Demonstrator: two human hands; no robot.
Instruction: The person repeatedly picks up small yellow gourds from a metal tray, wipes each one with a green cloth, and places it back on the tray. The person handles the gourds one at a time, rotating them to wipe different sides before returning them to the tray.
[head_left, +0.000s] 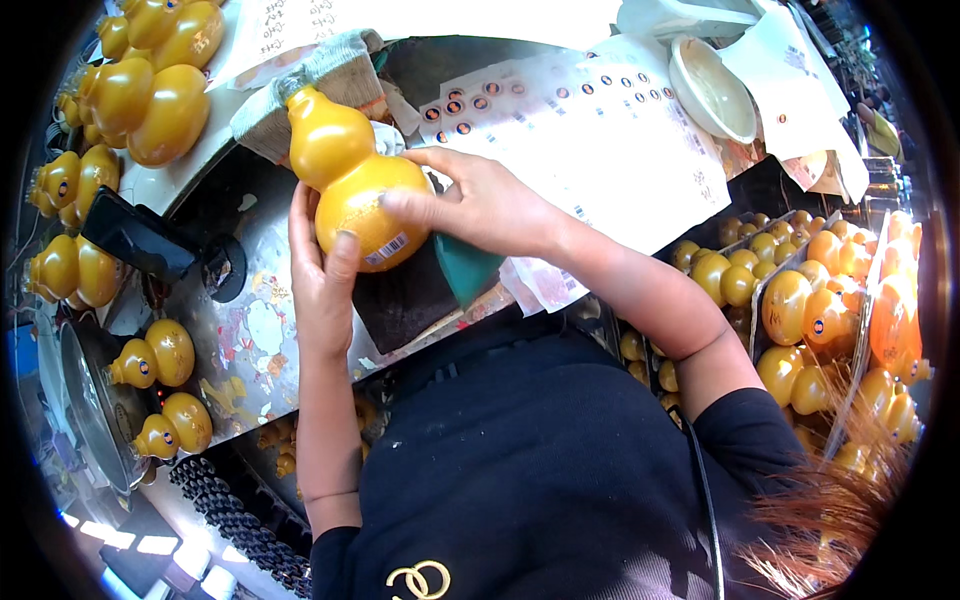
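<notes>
A yellow gourd-shaped bottle [345,175] with a small barcode sticker on its lower side is held up over the worktable. My left hand [322,268] cups it from below, thumb and fingers on the big lower bulb. My right hand [478,203] lies across the bulb's right side, fingers pressing on its surface. Behind the hands lies a large white sheet [590,130] dotted with small round stickers. A green cloth [462,268] shows under my right wrist.
More yellow gourd bottles stand in groups at the far left [150,90] and lower left [160,355]. Trays of them [800,300] fill the right side. A white bowl [712,88] sits at the back right. A dark phone-like object [135,238] lies at the left.
</notes>
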